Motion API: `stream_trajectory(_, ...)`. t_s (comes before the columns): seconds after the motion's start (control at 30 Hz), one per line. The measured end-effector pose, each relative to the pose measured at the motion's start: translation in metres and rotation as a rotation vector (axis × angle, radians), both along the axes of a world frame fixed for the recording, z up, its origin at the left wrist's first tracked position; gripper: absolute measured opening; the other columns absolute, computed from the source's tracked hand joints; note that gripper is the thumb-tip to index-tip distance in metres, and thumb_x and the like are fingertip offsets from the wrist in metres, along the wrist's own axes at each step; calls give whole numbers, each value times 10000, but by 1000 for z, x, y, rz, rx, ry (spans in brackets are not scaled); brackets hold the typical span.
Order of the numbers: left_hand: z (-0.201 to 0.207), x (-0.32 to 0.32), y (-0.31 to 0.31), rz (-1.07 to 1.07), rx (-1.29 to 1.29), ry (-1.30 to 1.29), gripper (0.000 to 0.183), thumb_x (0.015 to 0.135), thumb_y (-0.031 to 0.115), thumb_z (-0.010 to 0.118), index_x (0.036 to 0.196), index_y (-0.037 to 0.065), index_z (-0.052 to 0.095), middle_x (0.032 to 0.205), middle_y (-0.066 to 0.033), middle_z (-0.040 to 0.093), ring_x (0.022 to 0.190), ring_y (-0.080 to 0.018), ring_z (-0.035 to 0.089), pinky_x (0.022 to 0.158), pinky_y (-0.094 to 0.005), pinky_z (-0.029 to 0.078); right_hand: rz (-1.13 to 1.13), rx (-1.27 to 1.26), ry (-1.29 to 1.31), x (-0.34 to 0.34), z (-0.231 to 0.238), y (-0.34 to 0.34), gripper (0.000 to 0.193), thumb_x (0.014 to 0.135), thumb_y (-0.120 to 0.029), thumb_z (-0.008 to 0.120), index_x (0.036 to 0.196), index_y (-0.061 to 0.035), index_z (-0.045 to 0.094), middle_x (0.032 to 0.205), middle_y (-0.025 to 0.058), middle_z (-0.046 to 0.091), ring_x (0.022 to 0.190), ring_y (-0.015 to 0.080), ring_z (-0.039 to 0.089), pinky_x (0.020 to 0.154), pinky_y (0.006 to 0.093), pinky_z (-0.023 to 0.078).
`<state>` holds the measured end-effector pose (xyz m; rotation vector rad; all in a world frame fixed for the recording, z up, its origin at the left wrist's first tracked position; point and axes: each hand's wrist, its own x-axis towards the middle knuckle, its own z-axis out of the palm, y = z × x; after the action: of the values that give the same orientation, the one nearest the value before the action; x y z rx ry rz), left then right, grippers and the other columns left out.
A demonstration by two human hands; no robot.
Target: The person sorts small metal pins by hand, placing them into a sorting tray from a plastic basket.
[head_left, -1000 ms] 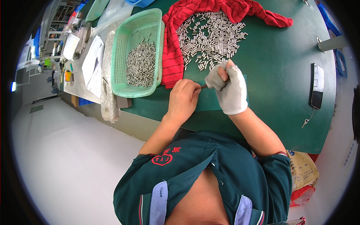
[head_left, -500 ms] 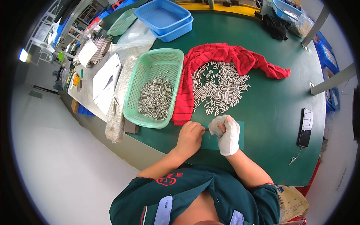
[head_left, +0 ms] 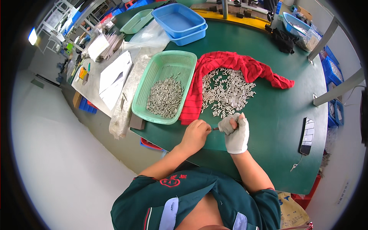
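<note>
Sorting small metal pins across green worktop (head_left: 268, 126): large loose spread left on red cloth (head_left: 230, 63), smaller heap already in green mesh basket (head_left: 153, 82), so roughly midway by the look. Empty blue trays (head_left: 180, 21) stacked beyond; phone (head_left: 307, 131) lying right. Bare left hand (head_left: 196, 135) pinching, gloved right hand (head_left: 236, 132) closed, both on one pin (head_left: 216, 128) near the front edge.

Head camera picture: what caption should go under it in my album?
Two hands, bare left hand and gloved right hand, pinch a small metal pin beside a red cloth.
</note>
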<state>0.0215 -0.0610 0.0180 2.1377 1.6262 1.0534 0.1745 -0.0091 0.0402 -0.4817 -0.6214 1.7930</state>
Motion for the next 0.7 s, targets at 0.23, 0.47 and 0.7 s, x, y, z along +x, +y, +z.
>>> stream_trajectory(0.23, 68, -40, 2, 221, 343, 99, 128, 760, -6, 637, 873, 26, 587, 879, -117, 587, 831, -322, 560, 732, -414, 449, -38, 77, -26, 10, 6, 6, 443, 984, -377, 418, 638, -114, 336, 540, -10, 261, 510, 137, 270, 542, 304, 286)
stream_trajectory(0.47, 68, -47, 22, 317, 350, 201, 157, 765, 8, 653, 913, 40, 612, 907, -114, 592, 841, -312, 567, 741, -406, 458, -30, 39, -53, 8, 3, 9, 401, 1000, -313, 381, 659, -106, 343, 554, -16, 273, 509, 120, 262, 538, 293, 281)
stream_trajectory(0.7, 12, -17, 37, 174, 1, 302, 147, 756, 58, 696, 848, 33, 585, 833, -112, 571, 815, -310, 570, 707, -405, 467, -33, -2, -97, 6, 1, 4, 400, 992, -309, 413, 655, -105, 342, 552, -15, 285, 485, 106, 261, 515, 284, 288)
